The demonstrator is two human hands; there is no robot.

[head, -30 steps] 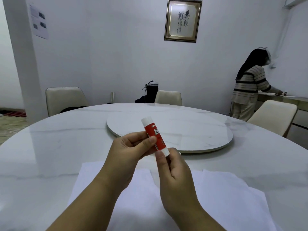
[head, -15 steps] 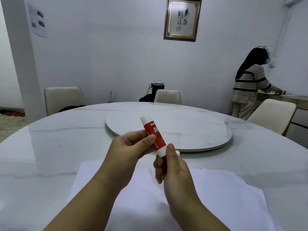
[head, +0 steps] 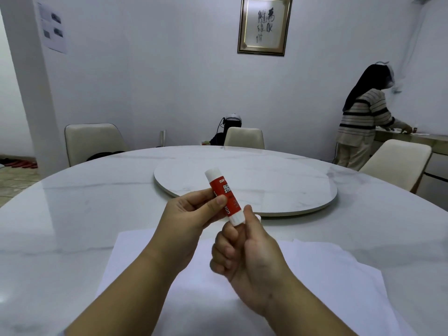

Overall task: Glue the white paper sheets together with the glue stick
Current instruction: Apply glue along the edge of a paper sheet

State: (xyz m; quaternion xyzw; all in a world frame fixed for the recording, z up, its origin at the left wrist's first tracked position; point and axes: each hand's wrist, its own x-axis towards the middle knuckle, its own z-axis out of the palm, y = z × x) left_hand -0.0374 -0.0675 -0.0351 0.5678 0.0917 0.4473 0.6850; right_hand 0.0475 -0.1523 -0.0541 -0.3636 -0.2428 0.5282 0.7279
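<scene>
The person at the near edge of the round marble table (head: 72, 214) holds a red-and-white glue stick (head: 224, 196) up in the air above the table, tilted so that its upper white end leans to the far left. The left hand (head: 191, 214) grips the red barrel at its middle, thumb pressed on the near side and the fingers curled behind it. The right hand (head: 247, 253) sits just below and to the right, curled into a loose fist, with its thumb (head: 249, 214) raised against the stick's lower white end; a small white piece shows just behind that thumb, but I cannot tell whether it is the cap or whether it has come off.

Under both forearms, white paper sheets (head: 339, 275) lie flat and overlapping on the near part of the table, their edges a little askew. Past the hands, a marble turntable (head: 278, 185) sits at the table's centre. Cream chairs (head: 92, 141) stand around the far side. On the far wall hangs a framed calligraphy piece (head: 264, 24), and to the far right another person in a striped top (head: 363, 117) stands bent over a counter, turned away.
</scene>
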